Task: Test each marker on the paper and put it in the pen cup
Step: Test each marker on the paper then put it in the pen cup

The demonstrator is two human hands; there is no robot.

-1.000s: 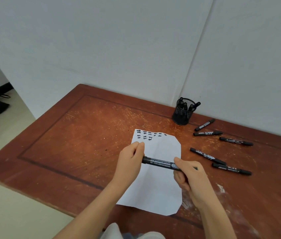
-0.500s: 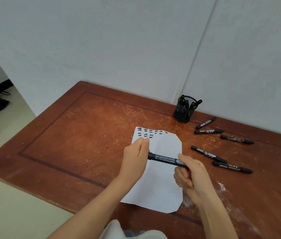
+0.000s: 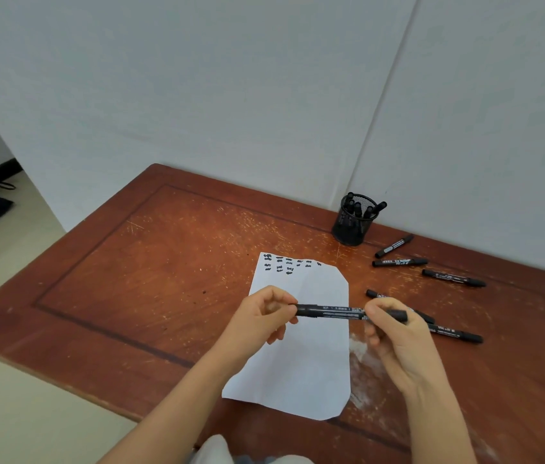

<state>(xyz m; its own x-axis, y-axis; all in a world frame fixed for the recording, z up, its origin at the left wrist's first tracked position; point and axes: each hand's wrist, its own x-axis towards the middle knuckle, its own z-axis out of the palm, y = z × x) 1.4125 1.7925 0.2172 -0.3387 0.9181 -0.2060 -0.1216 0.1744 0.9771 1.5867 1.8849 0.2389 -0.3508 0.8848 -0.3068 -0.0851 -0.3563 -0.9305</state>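
— Reddish wood surface (image 3: pixel 164 262), scuffed, carries everything. White paper (image 3: pixel 308 363) lies flat on it, with ink test marks (image 3: pixel 284 264) crowded along the paper's far edge.

— Cup?

— Black mesh pen cup (image 3: pixel 353 224) stands beyond the paper's far right corner, several markers upright in it. Five loose markers (image 3: pixel 453 277) lie right of the paper, one partly hidden behind a hand.

— Hands?

— Both above the paper's middle. Left hand (image 3: pixel 257 323) pinches one end of the held marker (image 3: pixel 331 311) in its fingertips. Right hand (image 3: pixel 398 339) is curled round the other end. Marker is level, raised off the paper, reaching out past its right edge.

— Cap off?

— Cannot tell. Dark cap section (image 3: pixel 308 310) sits just off the left fingertips. No bare tip shows.

— Handling?

— Judgement only: light, stiff plastic barrel, smooth and a little slippery, not fragile. Cap is probably a snug push fit. Hold the barrel firmly with one hand and pull the cap straight along the axis with the other. For the stroke, grip low toward the tip. Paper is thin and unweighted, so it may slide. Pin it with the free hand.
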